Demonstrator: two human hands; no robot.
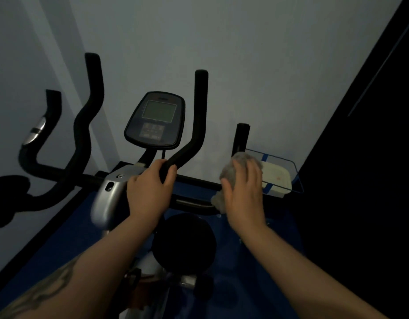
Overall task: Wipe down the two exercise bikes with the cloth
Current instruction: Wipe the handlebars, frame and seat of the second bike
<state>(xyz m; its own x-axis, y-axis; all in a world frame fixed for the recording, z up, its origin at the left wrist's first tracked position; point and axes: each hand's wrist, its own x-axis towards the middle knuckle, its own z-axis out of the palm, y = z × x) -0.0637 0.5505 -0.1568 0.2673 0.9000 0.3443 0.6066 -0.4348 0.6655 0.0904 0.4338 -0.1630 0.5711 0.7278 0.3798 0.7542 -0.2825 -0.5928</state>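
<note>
An exercise bike with a dark console (155,120) and black foam handlebars stands in front of me against a pale wall. My left hand (149,189) grips the lower bend of the inner handlebar (194,134). My right hand (243,192) holds a grey cloth (235,168) around the bike's right handlebar (241,137), the fingers spread over the cloth. The bar under the cloth is hidden. Part of a second bike's handlebar (38,153) with a silver grip sensor shows at the far left.
A clear plastic container (279,176) with blue tape sits on the floor to the right of the bike. The floor is a blue mat (68,231). A dark wall or door (371,157) closes off the right side. The room is dim.
</note>
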